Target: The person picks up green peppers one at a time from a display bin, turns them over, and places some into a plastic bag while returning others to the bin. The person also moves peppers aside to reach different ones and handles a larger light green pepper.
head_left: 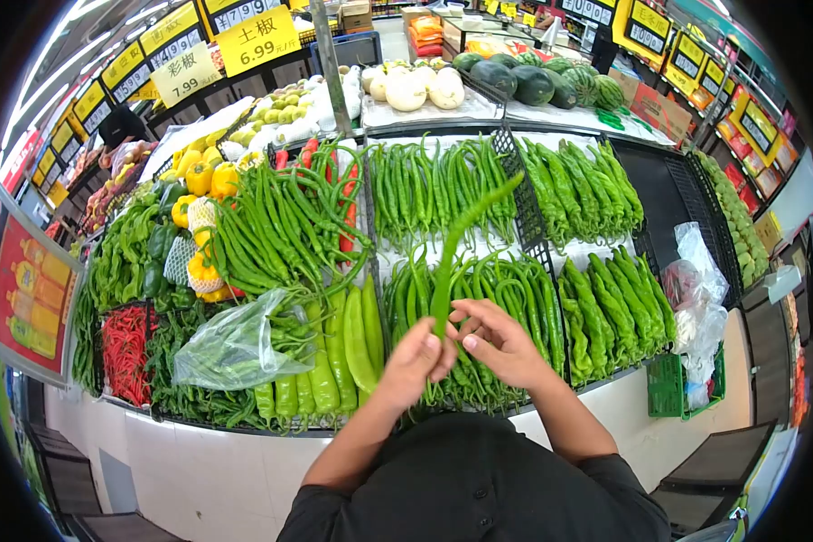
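My left hand [415, 361] pinches the lower end of a long green chili pepper [452, 253], which points up and curves to the right at its tip. Close beside it, my right hand [504, 348] has loosely bent fingers, with the thumb apart and the fingertips right by the pepper's lower end. Behind the hands, long green peppers lie side by side in a front row [506, 285] and a back row [438, 185]. A loose heap of thin green peppers [275, 226] rises to the left.
A clear plastic bag [239, 348] with green peppers inside lies on the left. Wrinkled green peppers [610, 307] fill the right crate. Red chilies [126, 352] sit far left. Plastic bags [696, 298] hang over a green basket [700, 384] at right. Watermelons [533, 81] stand behind.
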{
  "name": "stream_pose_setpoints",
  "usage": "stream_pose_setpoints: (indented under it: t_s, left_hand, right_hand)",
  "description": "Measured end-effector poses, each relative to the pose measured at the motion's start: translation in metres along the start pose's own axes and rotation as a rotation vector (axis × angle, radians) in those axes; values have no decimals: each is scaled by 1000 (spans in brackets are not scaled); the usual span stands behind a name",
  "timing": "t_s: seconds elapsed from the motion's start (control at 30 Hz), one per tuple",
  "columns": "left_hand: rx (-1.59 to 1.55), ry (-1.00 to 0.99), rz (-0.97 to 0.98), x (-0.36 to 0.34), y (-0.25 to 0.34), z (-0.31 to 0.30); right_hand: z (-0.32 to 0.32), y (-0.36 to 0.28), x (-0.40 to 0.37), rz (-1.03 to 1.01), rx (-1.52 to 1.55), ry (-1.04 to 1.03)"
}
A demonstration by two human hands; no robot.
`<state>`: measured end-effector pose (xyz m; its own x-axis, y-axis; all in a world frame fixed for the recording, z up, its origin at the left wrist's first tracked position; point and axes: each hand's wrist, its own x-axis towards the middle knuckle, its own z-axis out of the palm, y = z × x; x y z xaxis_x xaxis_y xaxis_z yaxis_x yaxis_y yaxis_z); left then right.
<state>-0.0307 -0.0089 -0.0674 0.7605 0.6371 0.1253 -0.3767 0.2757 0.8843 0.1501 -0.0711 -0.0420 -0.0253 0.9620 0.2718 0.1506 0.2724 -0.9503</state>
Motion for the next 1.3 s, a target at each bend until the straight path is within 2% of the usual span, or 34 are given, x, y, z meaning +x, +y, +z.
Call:
stream_pose_setpoints:
  t_s: [0.07, 0.17, 0.2, 0.3, 0.33, 0.37, 0.43, 0.53, 0.73, 1.0, 1.07, 1.17, 1.2, 1.3]
  left_hand:
    - [-21, -21, -86, -5, -17, 9]
    - [20, -74, -158, -10, -21, 8]
    - [46, -90, -173, -11, -24, 5]
    - [223, -53, -146, -10, -34, 3]
    - [275, -4, -123, -10, -31, 6]
    - [275, 44, -123, -10, -31, 6]
    - [233, 64, -139, -11, -24, 2]
    - [209, 63, -175, -16, -25, -9]
    - [227, 90, -208, -15, -16, -18]
    - [270, 157, -216, -7, -12, -37]
    - [283, 182, -227, -4, -9, -46]
    - [283, 236, -239, 0, -6, -54]
    - [279, 259, -242, 1, -5, -56]
    - [276, 279, -237, 2, -2, -60]
  right_hand:
    - [3, 18, -10, 18, -20, 24]
    - [7, 11, -17, 186, 207, -56]
    - [11, 10, -18, 191, 242, -13]
    - [2, 29, -18, 73, -32, 51]
    - [2, 11, -13, 257, 202, 103]
    - [-4, 24, -9, 187, 102, 220]
    - [-21, 17, 7, 160, 99, 326]
    - [-61, 24, 35, 249, 27, 436]
    - [-125, 82, 116, 326, -236, 444]
    - [-152, 168, 216, 496, -333, 489]
    - [-159, 190, 232, 560, -363, 456]
    - [-164, 225, 239, 591, -681, 409]
    - [-163, 224, 239, 641, -697, 387]
    - [-165, 243, 241, 541, -842, 384]
